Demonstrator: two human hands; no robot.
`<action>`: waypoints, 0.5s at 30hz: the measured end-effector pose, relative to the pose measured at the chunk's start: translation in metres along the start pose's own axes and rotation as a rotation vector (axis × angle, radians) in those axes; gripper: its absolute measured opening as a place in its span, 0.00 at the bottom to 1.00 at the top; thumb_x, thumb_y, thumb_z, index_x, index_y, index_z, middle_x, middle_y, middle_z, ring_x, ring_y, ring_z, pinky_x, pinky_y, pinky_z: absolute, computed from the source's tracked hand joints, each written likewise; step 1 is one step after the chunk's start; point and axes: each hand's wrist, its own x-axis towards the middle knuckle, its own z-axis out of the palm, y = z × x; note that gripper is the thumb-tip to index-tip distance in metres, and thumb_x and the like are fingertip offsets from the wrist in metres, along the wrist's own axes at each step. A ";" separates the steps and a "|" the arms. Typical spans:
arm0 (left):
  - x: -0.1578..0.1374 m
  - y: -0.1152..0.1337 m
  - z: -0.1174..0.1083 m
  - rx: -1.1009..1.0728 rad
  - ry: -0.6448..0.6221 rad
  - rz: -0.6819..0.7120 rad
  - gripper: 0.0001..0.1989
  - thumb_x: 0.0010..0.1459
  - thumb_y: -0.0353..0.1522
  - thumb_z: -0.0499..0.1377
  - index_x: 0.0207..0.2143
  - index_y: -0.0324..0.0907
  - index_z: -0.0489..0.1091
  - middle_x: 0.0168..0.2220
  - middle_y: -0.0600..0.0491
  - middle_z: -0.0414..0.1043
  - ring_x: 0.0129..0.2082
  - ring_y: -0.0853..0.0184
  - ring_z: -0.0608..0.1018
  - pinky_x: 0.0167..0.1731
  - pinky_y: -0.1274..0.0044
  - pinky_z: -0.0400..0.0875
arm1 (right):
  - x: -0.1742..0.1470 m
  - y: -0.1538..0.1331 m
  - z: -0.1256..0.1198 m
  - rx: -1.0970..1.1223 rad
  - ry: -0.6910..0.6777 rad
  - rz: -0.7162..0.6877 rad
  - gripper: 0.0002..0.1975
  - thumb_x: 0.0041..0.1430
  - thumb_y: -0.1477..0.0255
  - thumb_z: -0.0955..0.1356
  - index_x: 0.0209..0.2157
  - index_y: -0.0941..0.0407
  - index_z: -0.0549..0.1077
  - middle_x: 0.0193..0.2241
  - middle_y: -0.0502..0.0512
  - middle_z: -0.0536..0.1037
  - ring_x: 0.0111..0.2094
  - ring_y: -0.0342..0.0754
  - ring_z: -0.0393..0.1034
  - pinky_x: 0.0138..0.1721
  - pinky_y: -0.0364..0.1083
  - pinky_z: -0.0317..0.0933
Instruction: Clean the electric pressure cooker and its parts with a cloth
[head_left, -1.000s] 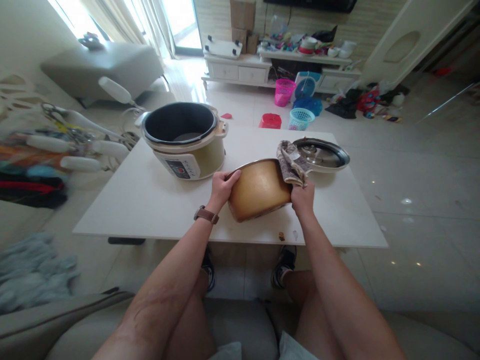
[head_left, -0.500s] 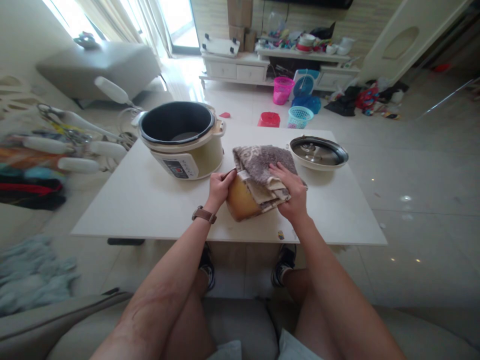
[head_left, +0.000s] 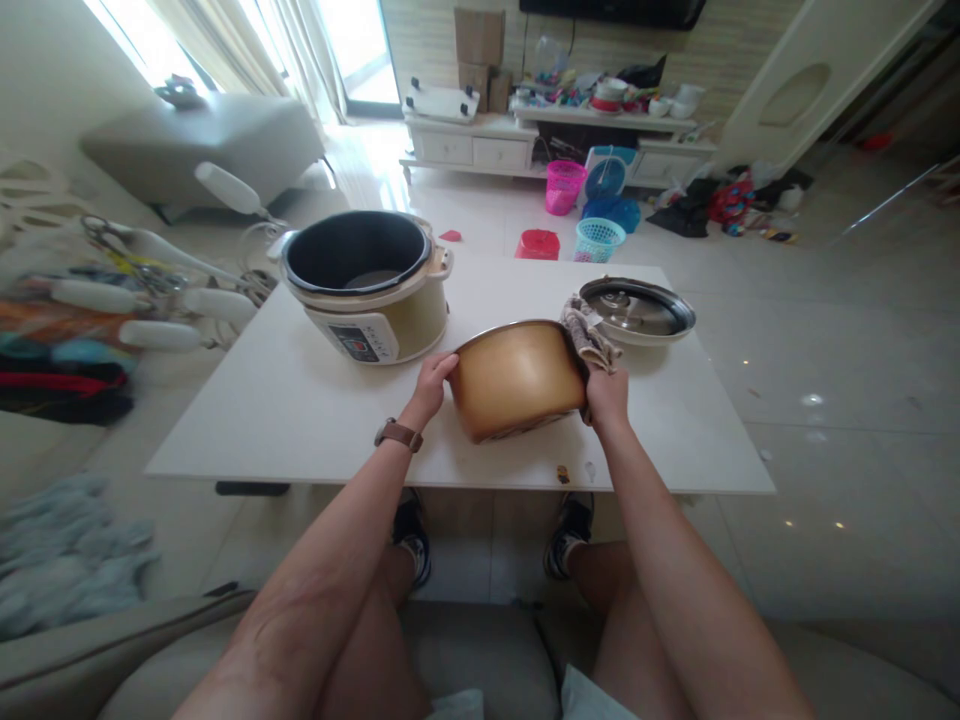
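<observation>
A golden-brown inner pot (head_left: 519, 378) is held tilted above the front part of the white table (head_left: 247, 420), its outer wall towards me. My left hand (head_left: 433, 385) grips the pot's left edge. On the right side, my right hand (head_left: 606, 395) is closed on a grey-brown cloth (head_left: 589, 335) that lies bunched against the pot's wall. Most of the pot's inside is hidden. Left of the pot stands the electric cooker (head_left: 390, 315), open at the top with a dark inside. To the right, the cooker's lid (head_left: 637, 308) lies with its metal underside up.
Small stickers (head_left: 562, 474) mark the table's front edge. Beyond the table are a red bin (head_left: 538, 243), a blue basket (head_left: 600, 238) and a pink basket (head_left: 565, 187). A white lamp with several arms (head_left: 225, 187) stands at the left.
The cloth has moved from over the pot to its right side, along with my right hand. The pot's golden wall now shows broadly. My left hand stays at its left edge.
</observation>
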 end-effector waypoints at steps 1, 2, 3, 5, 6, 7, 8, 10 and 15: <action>0.001 0.007 0.002 -0.009 0.010 0.014 0.28 0.54 0.53 0.62 0.18 0.45 0.54 0.20 0.58 0.50 0.24 0.70 0.55 0.25 0.75 0.51 | 0.000 0.000 0.000 -0.006 -0.002 -0.015 0.21 0.56 0.57 0.74 0.45 0.57 0.84 0.43 0.61 0.87 0.54 0.60 0.78 0.65 0.64 0.63; 0.002 0.013 0.004 -0.012 0.023 0.027 0.28 0.55 0.52 0.63 0.18 0.45 0.54 0.21 0.58 0.49 0.24 0.70 0.55 0.25 0.75 0.50 | -0.001 -0.001 0.000 -0.013 -0.009 -0.026 0.21 0.56 0.57 0.74 0.44 0.57 0.84 0.42 0.61 0.87 0.54 0.60 0.78 0.65 0.64 0.63; 0.003 0.018 0.006 -0.008 0.031 0.034 0.28 0.55 0.51 0.63 0.18 0.45 0.54 0.21 0.58 0.48 0.24 0.70 0.54 0.24 0.75 0.48 | -0.002 -0.001 0.000 -0.018 -0.016 -0.030 0.20 0.57 0.57 0.73 0.44 0.57 0.84 0.42 0.61 0.87 0.54 0.60 0.78 0.65 0.64 0.63; 0.003 0.025 0.012 0.017 0.039 0.023 0.30 0.55 0.52 0.64 0.18 0.44 0.53 0.20 0.58 0.47 0.23 0.71 0.52 0.24 0.74 0.45 | -0.003 -0.002 0.002 -0.025 -0.028 -0.031 0.20 0.57 0.58 0.73 0.44 0.57 0.84 0.41 0.61 0.87 0.53 0.60 0.78 0.65 0.64 0.64; 0.003 0.026 0.014 0.030 0.040 0.006 0.31 0.55 0.52 0.65 0.17 0.44 0.52 0.20 0.59 0.46 0.23 0.72 0.51 0.24 0.74 0.43 | -0.003 -0.003 0.003 -0.026 -0.024 -0.035 0.20 0.57 0.58 0.73 0.44 0.57 0.84 0.41 0.61 0.87 0.53 0.59 0.78 0.64 0.63 0.64; 0.003 0.027 0.016 0.040 0.043 -0.012 0.32 0.55 0.53 0.65 0.16 0.44 0.52 0.19 0.59 0.46 0.22 0.73 0.51 0.23 0.73 0.41 | -0.005 -0.004 0.004 -0.028 -0.015 -0.049 0.19 0.57 0.59 0.72 0.44 0.57 0.84 0.41 0.60 0.87 0.52 0.59 0.78 0.64 0.63 0.64; 0.003 0.026 0.018 0.047 0.049 -0.030 0.34 0.54 0.54 0.66 0.16 0.44 0.51 0.19 0.59 0.45 0.22 0.73 0.50 0.23 0.73 0.40 | -0.006 -0.006 0.004 -0.037 -0.003 -0.074 0.18 0.58 0.60 0.70 0.43 0.57 0.83 0.40 0.60 0.87 0.50 0.59 0.79 0.63 0.62 0.65; 0.003 0.024 0.020 0.052 0.067 -0.047 0.35 0.53 0.55 0.67 0.15 0.45 0.49 0.18 0.59 0.44 0.21 0.74 0.49 0.23 0.73 0.38 | -0.012 -0.012 0.004 -0.086 -0.001 -0.156 0.16 0.59 0.62 0.68 0.40 0.57 0.83 0.36 0.59 0.86 0.46 0.58 0.79 0.60 0.61 0.67; 0.006 0.018 0.020 0.044 0.094 -0.041 0.33 0.52 0.50 0.67 0.13 0.44 0.49 0.16 0.60 0.43 0.20 0.75 0.49 0.22 0.74 0.40 | -0.038 -0.044 0.001 -0.325 -0.297 -0.608 0.11 0.55 0.61 0.69 0.33 0.52 0.81 0.37 0.60 0.86 0.48 0.63 0.80 0.56 0.60 0.68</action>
